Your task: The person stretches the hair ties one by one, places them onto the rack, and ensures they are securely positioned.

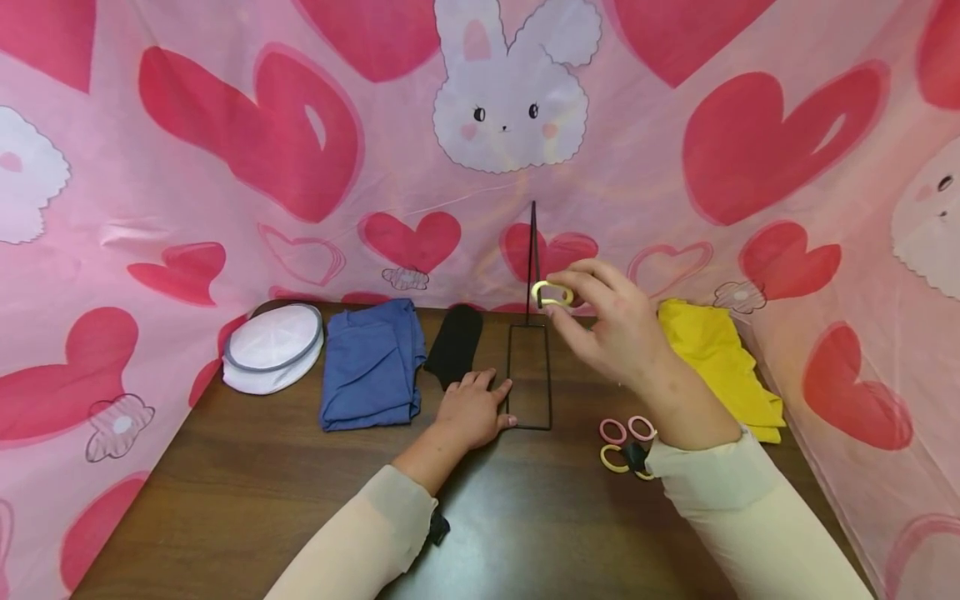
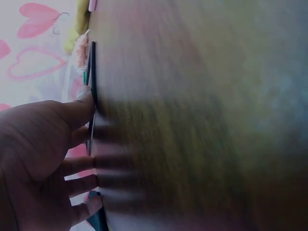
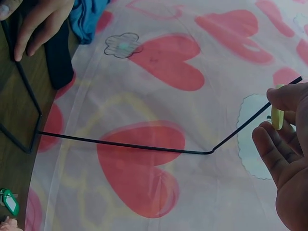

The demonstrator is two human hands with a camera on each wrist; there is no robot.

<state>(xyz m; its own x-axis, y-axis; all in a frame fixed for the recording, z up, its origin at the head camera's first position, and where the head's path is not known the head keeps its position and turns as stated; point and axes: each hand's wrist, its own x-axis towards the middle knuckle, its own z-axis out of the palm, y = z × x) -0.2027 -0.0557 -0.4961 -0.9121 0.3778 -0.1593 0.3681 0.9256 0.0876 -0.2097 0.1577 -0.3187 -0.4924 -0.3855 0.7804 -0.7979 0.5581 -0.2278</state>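
A thin black wire stand (image 1: 550,375) has a rectangular base on the table and a bent rod rising from it. My left hand (image 1: 468,410) rests spread at the base's left side, its thumb touching the wire. High up near the rod's free end, my right hand (image 1: 611,325) pinches a yellow ring (image 3: 277,115) between thumb and fingers. The rod appears to pass through that ring. Beyond the left fingertips lies a black sock-like cloth (image 1: 456,337). Several pink and yellow rings (image 1: 612,431) lie below the right forearm.
On the left are a round white mesh item (image 1: 273,337) with a grey rim and folded blue cloth (image 1: 372,364). Yellow cloth (image 1: 723,367) lies to the right. A green tag (image 3: 9,202) shows in the right wrist view. Pink printed fabric surrounds the wooden table (image 1: 247,483).
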